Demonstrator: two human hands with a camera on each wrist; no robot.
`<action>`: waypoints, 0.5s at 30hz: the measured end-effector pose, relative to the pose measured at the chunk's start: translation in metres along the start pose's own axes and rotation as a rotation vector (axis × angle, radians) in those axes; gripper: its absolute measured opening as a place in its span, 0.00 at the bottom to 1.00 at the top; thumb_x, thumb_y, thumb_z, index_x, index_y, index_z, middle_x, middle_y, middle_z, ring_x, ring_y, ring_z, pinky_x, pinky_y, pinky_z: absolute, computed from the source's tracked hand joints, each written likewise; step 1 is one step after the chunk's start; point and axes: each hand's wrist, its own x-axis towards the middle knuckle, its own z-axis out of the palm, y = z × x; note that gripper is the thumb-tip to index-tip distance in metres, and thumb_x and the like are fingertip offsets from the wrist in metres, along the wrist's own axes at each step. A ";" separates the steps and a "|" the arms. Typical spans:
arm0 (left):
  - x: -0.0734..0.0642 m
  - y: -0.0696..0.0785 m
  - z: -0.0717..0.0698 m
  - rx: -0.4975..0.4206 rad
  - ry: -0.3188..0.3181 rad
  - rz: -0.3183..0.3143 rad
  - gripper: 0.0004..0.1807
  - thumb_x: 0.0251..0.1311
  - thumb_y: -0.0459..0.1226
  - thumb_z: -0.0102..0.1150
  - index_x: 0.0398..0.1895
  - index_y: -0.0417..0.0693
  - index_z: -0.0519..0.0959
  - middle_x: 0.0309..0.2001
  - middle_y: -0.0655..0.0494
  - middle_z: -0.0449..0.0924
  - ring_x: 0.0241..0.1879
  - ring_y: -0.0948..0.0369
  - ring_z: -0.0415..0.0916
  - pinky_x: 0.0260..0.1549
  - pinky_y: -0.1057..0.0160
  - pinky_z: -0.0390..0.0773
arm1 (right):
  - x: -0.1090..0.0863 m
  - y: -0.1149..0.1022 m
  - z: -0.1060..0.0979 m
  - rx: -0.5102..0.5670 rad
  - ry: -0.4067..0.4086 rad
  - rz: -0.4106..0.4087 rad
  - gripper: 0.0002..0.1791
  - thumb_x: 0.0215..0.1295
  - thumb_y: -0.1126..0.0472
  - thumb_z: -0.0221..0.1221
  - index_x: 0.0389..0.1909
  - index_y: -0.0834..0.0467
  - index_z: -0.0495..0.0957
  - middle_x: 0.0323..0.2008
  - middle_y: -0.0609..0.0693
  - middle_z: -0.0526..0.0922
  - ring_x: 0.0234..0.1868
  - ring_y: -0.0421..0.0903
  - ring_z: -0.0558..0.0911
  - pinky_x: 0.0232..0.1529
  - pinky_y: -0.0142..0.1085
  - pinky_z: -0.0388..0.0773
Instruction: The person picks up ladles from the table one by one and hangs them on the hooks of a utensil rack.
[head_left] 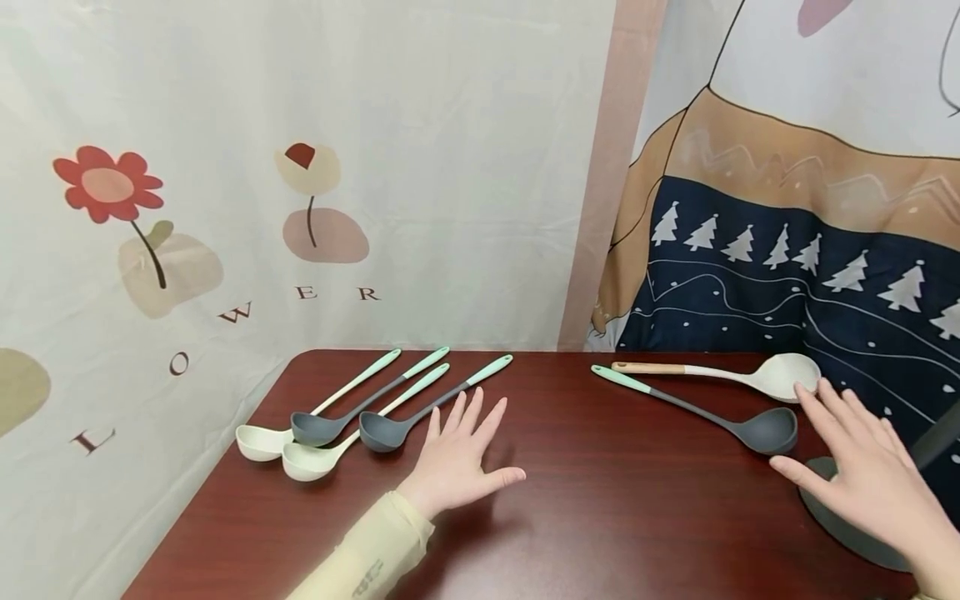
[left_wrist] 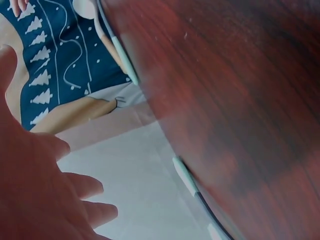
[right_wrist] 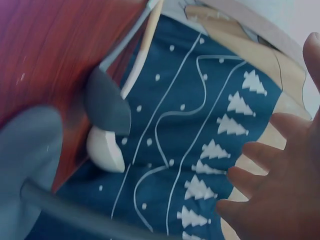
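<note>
My left hand [head_left: 459,460] hovers over the table with its fingers spread, empty. Just beyond its fingertips lies the nearest dark grey ladle [head_left: 384,432], with a mint handle. Left of that are a second grey ladle [head_left: 318,428] and two cream ones, the front cream ladle [head_left: 309,462] and the back cream ladle [head_left: 262,443], all mint-handled. At the right, my right hand [head_left: 870,462] is also spread and holds nothing. Near its fingers lie a grey mint-handled ladle [head_left: 765,431] and a white ladle [head_left: 787,377] with a wooden-looking handle.
Dark red-brown wood forms the table top [head_left: 600,517]. A round grey base [head_left: 847,525] with a slanting grey pole [right_wrist: 75,209] stands at the right edge, partly behind my right hand. Printed cloth [head_left: 465,167] hangs along the table's back edge.
</note>
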 end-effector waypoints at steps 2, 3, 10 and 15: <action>0.000 0.002 0.000 -0.008 0.004 0.015 0.53 0.54 0.74 0.49 0.80 0.63 0.51 0.78 0.46 0.44 0.77 0.46 0.36 0.68 0.33 0.39 | -0.002 0.005 -0.004 -0.006 0.016 0.011 0.57 0.59 0.43 0.68 0.78 0.63 0.45 0.73 0.75 0.44 0.74 0.70 0.36 0.67 0.64 0.22; 0.000 0.003 0.000 -0.008 0.006 0.023 0.53 0.54 0.74 0.49 0.79 0.63 0.52 0.78 0.47 0.45 0.77 0.46 0.37 0.68 0.33 0.40 | -0.004 0.007 -0.006 -0.003 0.026 0.022 0.58 0.58 0.43 0.68 0.78 0.63 0.45 0.73 0.75 0.44 0.74 0.70 0.36 0.68 0.63 0.23; 0.002 0.012 -0.001 -0.035 0.023 0.072 0.53 0.54 0.73 0.52 0.80 0.62 0.52 0.78 0.46 0.48 0.76 0.46 0.41 0.68 0.34 0.43 | -0.013 0.021 -0.022 0.012 0.228 0.046 0.51 0.63 0.40 0.64 0.76 0.63 0.53 0.70 0.74 0.55 0.72 0.71 0.51 0.71 0.61 0.40; 0.005 0.015 0.003 -0.058 0.032 0.076 0.54 0.53 0.72 0.54 0.80 0.63 0.50 0.78 0.48 0.48 0.76 0.48 0.41 0.69 0.37 0.43 | -0.019 0.022 -0.029 0.078 0.423 0.041 0.44 0.68 0.38 0.58 0.72 0.66 0.62 0.62 0.77 0.66 0.66 0.73 0.62 0.70 0.60 0.50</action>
